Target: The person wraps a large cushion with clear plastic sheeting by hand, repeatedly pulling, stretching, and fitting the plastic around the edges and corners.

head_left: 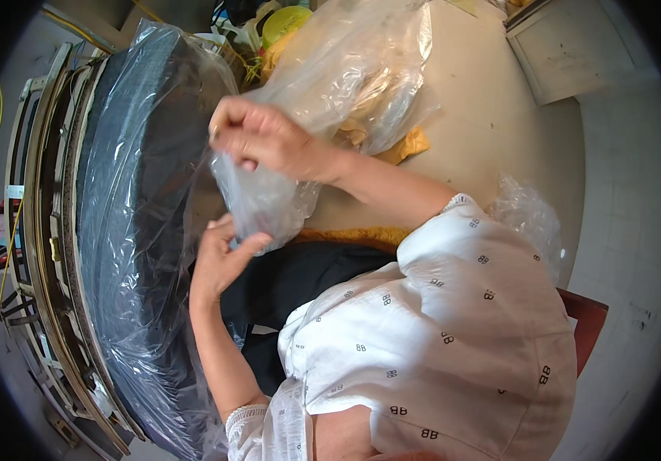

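Observation:
A clear plastic bag (263, 198) is stretched between my two hands above my lap. My right hand (267, 142) is closed on its upper end, with the fingers curled and slightly blurred. Lower down, my left hand (223, 260) pinches the bag's lower edge between thumb and fingers. Whatever may be inside the bag is too hazy to make out. Just left of my hands stands a long dark stack (119, 207) wrapped in shiny clear plastic. Beyond my right hand lies a big heap of clear plastic bags (369, 65) with yellowish material showing through.
Along the far left runs a long metal-edged frame (38, 215) with cords. A yellow-green basin (284, 24) sits at the back. Orange-yellow cloth (413, 144) lies by the heap. Crumpled plastic (529, 219) is on the floor at right, below a pale cabinet (569, 54).

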A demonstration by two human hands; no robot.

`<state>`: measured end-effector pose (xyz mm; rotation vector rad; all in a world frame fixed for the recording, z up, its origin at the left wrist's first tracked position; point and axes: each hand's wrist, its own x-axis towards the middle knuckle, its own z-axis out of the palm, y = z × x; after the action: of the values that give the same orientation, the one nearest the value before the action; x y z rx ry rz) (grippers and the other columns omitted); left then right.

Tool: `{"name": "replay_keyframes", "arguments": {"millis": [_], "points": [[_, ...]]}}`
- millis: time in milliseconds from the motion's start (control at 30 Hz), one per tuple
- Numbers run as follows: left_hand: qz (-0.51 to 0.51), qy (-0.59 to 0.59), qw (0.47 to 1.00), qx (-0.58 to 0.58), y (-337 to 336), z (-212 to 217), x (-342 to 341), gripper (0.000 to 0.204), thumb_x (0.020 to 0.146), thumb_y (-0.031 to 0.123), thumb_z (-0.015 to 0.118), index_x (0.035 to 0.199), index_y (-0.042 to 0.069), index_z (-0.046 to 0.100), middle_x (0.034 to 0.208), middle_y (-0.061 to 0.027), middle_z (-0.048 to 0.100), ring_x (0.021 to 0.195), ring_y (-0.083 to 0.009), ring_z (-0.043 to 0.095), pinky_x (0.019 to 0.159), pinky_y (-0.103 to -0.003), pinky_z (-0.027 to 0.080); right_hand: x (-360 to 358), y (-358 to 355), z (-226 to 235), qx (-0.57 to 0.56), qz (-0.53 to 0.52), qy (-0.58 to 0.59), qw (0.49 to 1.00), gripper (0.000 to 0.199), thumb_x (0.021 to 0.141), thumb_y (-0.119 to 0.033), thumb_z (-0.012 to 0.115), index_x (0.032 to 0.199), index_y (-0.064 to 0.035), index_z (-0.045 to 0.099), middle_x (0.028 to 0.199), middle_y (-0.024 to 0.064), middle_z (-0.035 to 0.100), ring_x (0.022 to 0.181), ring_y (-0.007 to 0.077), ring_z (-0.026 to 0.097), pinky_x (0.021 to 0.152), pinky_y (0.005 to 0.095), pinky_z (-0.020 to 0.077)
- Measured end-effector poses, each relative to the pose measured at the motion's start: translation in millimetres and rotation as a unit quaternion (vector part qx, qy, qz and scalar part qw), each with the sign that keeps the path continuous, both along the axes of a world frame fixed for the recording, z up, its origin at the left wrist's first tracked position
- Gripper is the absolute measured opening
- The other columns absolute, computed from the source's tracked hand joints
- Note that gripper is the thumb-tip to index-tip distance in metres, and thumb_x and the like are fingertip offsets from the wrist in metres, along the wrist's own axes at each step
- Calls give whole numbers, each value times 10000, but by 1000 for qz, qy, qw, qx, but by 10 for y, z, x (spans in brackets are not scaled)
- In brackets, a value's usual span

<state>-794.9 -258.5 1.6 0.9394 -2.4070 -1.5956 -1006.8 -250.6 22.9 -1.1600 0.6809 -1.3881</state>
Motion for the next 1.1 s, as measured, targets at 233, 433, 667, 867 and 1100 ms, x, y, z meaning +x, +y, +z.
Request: {"name": "replay_keyframes", "arguments": {"millis": [233,433,667,867,1100], "points": [[94,-260,956,-99,-299,-1218,432,480,694,332,725,1079,72,608,993,-157,631,1011,-322,534,872,-434,391,-257,68,414,-107,-88,-99,985,66,920,-151,479,913,-90,504,788,7,536,650,59,495,601,202,411],[38,-161,938,-304,-168,-558,380,386,738,265,691,1012,12,595,893,-138,633,862,-267,590,748,-387,440,-713,-153,37,41,-217,35,975,118,914,-138,459,992,-72,519,919,12,557,804,96,534,748,270,441],[326,237,895,191,1,532,853,380,887,346,547,1067,12,581,895,-47,634,822,-119,590,774,-256,452,-943,-8,357,-32,-239,-51,969,125,911,-145,454,980,-67,524,824,16,566,734,102,533,714,266,443],[207,60,957,-196,-136,983,583,626,698,212,747,1221,-2,478,1188,-118,538,1144,-217,474,984,-344,351,-550,-6,547,-23,-169,51,984,106,913,-139,442,933,-62,512,831,23,570,708,100,519,661,251,436],[230,124,964,-50,199,886,-233,195,832,143,610,983,21,587,727,-32,562,632,-95,459,574,-243,397,-10,103,703,-143,-10,293,945,191,830,-171,608,960,-64,517,853,24,580,775,143,584,720,289,478]]}}
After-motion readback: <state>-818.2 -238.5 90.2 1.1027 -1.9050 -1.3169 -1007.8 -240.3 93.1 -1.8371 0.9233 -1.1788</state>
